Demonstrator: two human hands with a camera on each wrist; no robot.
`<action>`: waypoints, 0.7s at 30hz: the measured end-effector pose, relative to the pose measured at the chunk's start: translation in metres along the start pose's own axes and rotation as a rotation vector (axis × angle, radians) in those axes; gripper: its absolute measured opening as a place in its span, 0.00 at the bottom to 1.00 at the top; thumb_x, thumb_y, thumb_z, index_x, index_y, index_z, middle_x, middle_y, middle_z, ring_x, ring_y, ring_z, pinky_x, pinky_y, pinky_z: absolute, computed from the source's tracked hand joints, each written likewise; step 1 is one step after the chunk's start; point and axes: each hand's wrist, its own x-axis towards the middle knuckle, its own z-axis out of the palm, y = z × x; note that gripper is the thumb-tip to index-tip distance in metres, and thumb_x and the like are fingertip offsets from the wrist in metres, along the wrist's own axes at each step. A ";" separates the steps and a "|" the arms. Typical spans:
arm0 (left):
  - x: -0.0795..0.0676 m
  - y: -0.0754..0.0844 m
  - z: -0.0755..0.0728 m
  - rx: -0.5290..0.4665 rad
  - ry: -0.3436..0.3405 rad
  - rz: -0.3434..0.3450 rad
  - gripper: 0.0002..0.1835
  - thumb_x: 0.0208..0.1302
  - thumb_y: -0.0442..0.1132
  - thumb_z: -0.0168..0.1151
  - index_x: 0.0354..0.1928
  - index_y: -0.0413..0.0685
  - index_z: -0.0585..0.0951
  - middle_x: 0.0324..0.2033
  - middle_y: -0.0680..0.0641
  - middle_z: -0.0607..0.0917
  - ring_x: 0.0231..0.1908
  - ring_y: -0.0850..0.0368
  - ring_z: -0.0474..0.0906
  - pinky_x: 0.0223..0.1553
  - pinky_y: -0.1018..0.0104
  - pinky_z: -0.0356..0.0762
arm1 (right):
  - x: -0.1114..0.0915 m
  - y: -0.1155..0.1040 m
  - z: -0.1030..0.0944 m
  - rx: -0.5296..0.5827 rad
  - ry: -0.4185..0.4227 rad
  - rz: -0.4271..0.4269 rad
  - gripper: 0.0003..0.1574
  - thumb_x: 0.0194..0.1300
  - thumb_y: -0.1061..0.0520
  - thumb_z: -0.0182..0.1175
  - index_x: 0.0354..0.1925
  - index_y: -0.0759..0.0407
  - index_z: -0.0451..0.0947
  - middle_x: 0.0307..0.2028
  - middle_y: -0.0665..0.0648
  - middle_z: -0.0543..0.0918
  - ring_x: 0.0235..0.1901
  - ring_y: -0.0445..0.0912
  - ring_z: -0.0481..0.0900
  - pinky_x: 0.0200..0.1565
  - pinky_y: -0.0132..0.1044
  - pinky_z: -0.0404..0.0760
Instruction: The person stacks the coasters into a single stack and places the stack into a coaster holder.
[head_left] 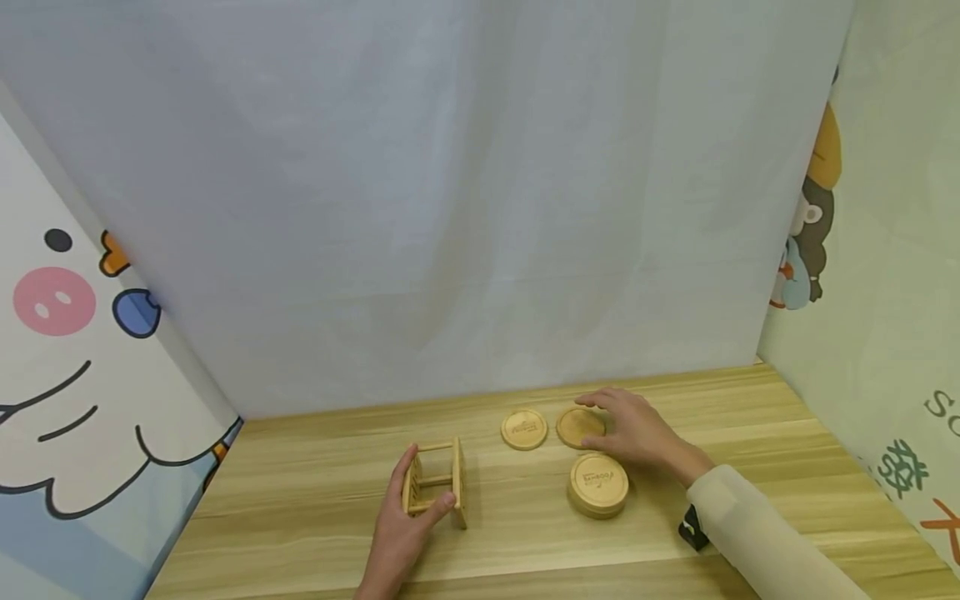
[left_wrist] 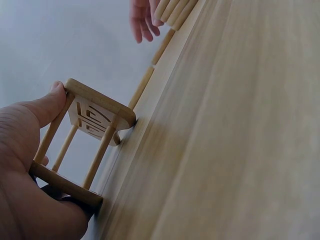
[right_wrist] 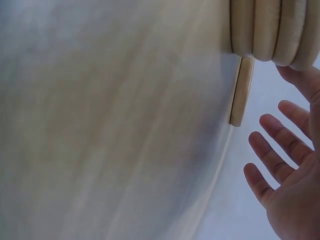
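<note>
A small wooden coaster holder (head_left: pixel 460 487) with dowel bars and cut-out side panels stands on the table at the left. My left hand (head_left: pixel 401 529) grips it, thumb on one side and fingers on the other. Over a round wooden coaster (head_left: pixel 576 427) reaches my right hand (head_left: pixel 637 429), its fingers spread and relaxed; contact with the coaster cannot be made out. To the left of that one lies another coaster (head_left: pixel 524 430). A stack of coasters (head_left: pixel 597 485) with lettering on top sits nearer to me; in the right wrist view the stack (right_wrist: pixel 270 30) shows several layers beside the thumb.
The wood-grain table (head_left: pixel 330 500) runs back to a pale grey curtain (head_left: pixel 450 208). Printed cartoon panels border it at left (head_left: pixel 67 400) and right (head_left: pixel 885 333). A small black object (head_left: pixel 692 530) is partly hidden by the right sleeve (head_left: pixel 757 533).
</note>
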 end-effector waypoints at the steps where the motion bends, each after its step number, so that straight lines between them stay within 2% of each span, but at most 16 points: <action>1: 0.000 0.000 0.000 0.002 0.000 -0.001 0.56 0.67 0.51 0.82 0.90 0.60 0.57 0.87 0.33 0.56 0.83 0.21 0.50 0.74 0.15 0.54 | 0.000 0.000 0.000 0.003 -0.003 0.003 0.40 0.67 0.48 0.81 0.71 0.59 0.82 0.65 0.65 0.86 0.64 0.66 0.83 0.67 0.69 0.78; 21: 0.001 -0.002 0.000 0.015 0.001 -0.001 0.57 0.67 0.51 0.82 0.90 0.60 0.57 0.87 0.34 0.56 0.83 0.21 0.50 0.74 0.15 0.55 | 0.007 0.004 0.003 -0.018 -0.040 -0.052 0.39 0.65 0.50 0.82 0.69 0.62 0.83 0.66 0.66 0.85 0.67 0.68 0.81 0.69 0.70 0.75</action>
